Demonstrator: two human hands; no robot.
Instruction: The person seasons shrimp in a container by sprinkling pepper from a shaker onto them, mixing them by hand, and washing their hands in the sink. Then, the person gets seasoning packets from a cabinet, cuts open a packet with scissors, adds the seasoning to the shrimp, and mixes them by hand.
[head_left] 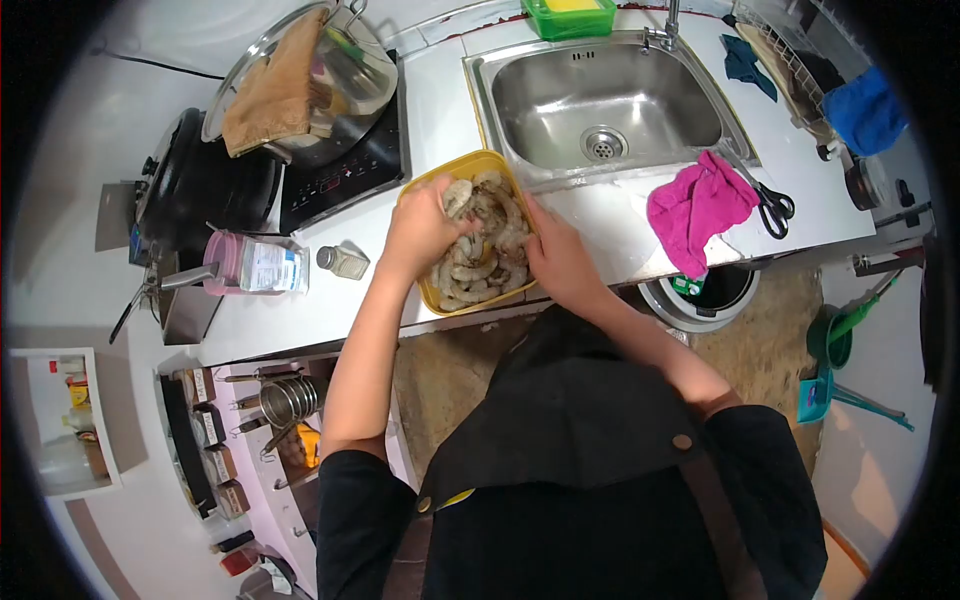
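A yellow plastic container full of raw grey shrimp sits at the counter's front edge, left of the sink. My left hand reaches over its left rim, with the fingers curled around some shrimp at the top of the heap. Its fingertips are partly hidden among the shrimp. On the opposite side, my right hand grips the container's right wall, the fingers lying along the outside and the thumb near the rim.
To the right are a steel sink, a pink cloth and black-handled scissors. A small shaker jar, a pink tub and an induction cooker bearing a big pot stand left. A bin is below the counter.
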